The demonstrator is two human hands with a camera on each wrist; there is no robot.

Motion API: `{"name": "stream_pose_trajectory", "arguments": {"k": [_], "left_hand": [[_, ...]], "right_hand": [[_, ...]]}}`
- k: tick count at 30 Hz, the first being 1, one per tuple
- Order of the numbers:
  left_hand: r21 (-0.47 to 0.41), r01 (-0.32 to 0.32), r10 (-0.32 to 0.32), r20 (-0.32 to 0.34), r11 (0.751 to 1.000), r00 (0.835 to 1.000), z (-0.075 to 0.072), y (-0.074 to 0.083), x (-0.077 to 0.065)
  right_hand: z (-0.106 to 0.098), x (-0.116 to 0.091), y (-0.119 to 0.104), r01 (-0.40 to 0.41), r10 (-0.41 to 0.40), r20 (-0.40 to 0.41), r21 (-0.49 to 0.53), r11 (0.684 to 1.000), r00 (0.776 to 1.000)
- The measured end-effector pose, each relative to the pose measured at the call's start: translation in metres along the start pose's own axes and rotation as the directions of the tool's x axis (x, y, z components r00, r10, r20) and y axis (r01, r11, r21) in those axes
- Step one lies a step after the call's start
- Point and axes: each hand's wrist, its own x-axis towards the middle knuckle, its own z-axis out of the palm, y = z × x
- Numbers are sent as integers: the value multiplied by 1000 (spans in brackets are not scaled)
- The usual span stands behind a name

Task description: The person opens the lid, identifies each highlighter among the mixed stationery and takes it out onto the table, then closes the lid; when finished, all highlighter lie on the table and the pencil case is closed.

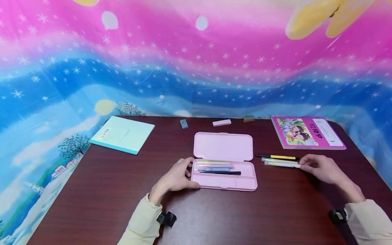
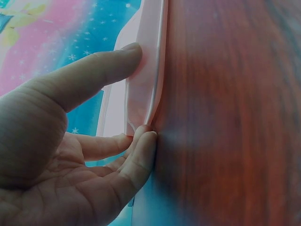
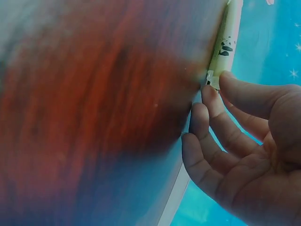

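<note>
Right hand (image 1: 323, 169) pinching a pale pen (image 1: 281, 164) while the left hand (image 1: 176, 175) is bracing the pencil case (image 1: 214, 180)

The pencil case is lying open on the tabletop (image 1: 220, 217), its lid (image 1: 223, 146) folding back away from the person. The left hand is gripping the case's left end, the thumb pressing on the front wall and the fingers bending around the corner. Well apart to the right, the right hand is grasping the pale pen by its right end between thumb and index finger. A second pale pen (image 1: 280, 160) is lying just behind it; whether the fingertips are also touching that one, I cannot tell. A yellow-and-black pen (image 1: 277, 156) is resting behind both. Inside the case, a black pen (image 1: 225, 173) is lying in front of several others.

Handling this well is calling, I judge, for a light, square pinch: the barrel is looking smooth and rounded, so squeezing unevenly at the tip could be setting it spinning. With only one end being held, the far end is likely to be drooping or dragging on its neighbour; shifting the pinch nearer the middle would be giving better balance. The left hand is best keeping gentle, level pressure, so that the shallow case is neither sliding nor tipping.
</note>
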Motion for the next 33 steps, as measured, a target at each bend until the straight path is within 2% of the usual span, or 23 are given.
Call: {"name": "stream_pose_trajectory", "arguments": {"k": [5, 11, 13, 16, 20, 25, 30, 33], "left_hand": [[2, -2, 2, -1, 1000, 1000, 0, 0, 0], [4, -9, 9, -6, 1000, 1000, 0, 0, 0], [5, -8, 8, -1, 1000, 1000, 0, -1, 0], [2, -8, 8, -2, 1000, 1000, 0, -1, 0], [2, -9, 9, 0, 1000, 1000, -1, -1, 0], [8, -6, 6, -3, 1000, 1000, -1, -2, -1], [14, -2, 2, -4, 1000, 1000, 0, -2, -1], [14, -6, 6, 2, 1000, 1000, 1, -1, 0]], "right_hand": [[-1, 3, 4, 26, -25, 11, -15, 1000, 1000], [-1, 5, 5, 13, -13, 27, -6, 1000, 1000], [-2, 5, 3, 4, -4, 4, -7, 1000, 1000], [-7, 4, -4, -5, 3, -104, -11, 1000, 995], [-18, 6, -22, 10, 3, -282, 46, 999, 959], [-29, 13, -58, 45, 22, -413, 152, 987, 910], [-29, 23, -91, 132, 42, -495, 310, 942, 868], [-24, 29, -105, 163, 53, -494, 384, 909, 868]]}}
